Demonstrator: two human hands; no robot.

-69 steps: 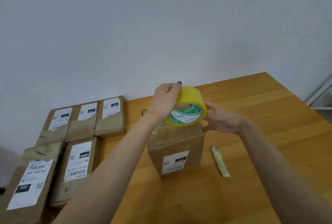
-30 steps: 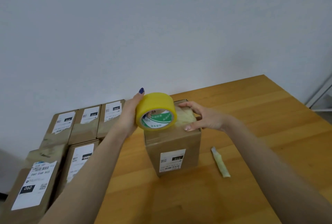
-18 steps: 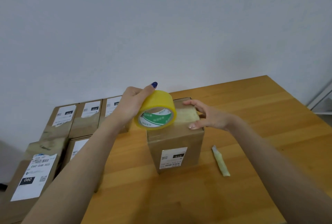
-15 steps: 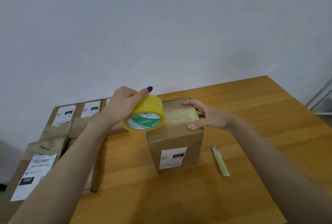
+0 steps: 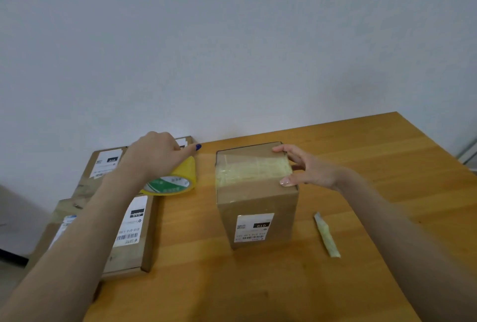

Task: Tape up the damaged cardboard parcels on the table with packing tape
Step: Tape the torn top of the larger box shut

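An upright cardboard parcel (image 5: 258,208) stands in the middle of the wooden table (image 5: 361,156), with a band of yellowish tape across its top and a white label on its near face. My right hand (image 5: 307,169) grips the parcel's top right edge, thumb on the near side, fingers over the far corner. My left hand (image 5: 157,154) holds the yellow roll of packing tape (image 5: 173,179) from above, low over the table to the left of the parcel.
Several flat labelled parcels (image 5: 129,231) lie at the table's left end, some under my left arm. A crumpled strip of used tape (image 5: 327,236) lies on the table right of the parcel. A white wall stands behind the table.
My left hand has carried the tape roll off the parcel's top, left and down toward the table. My right hand has stayed on the parcel's right top edge.
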